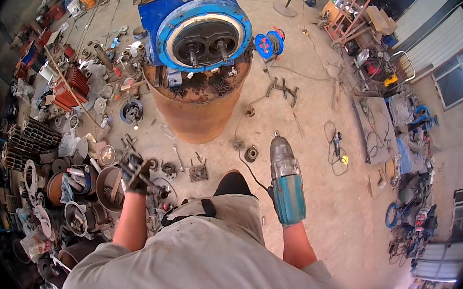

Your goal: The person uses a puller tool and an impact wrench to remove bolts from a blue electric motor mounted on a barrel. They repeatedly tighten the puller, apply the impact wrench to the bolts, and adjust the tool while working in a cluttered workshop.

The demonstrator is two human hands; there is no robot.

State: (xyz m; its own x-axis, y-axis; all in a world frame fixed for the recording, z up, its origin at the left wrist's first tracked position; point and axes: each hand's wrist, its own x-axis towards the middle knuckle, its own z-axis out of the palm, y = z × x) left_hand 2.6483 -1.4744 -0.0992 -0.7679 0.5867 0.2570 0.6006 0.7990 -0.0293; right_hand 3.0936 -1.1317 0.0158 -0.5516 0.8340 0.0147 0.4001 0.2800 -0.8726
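Observation:
A teal impact wrench (pixel 287 194) with a dark metal nose is gripped in my right hand, its square drive pointing away from me. The wrench body covers most of that hand; my right forearm (pixel 297 246) shows behind it. My left hand (pixel 133 182), dark and seemingly gloved, is closed around a dark metal part with a rod sticking out to the right; its exact kind I cannot make out. Ahead, a blue machine housing (pixel 167 34) lies with its round flange facing me, two shafts showing inside. It rests on a rusty drum (pixel 195 114).
Machine parts, pots and bowls crowd the floor at left. Near my feet lie a square metal block (pixel 199 173), a ring-shaped part (pixel 251 154) and a wrench (pixel 178 158). A puller (pixel 283 91), cable reel (pixel 269 45) and angle grinder (pixel 337 142) lie ahead right, with cords across the floor.

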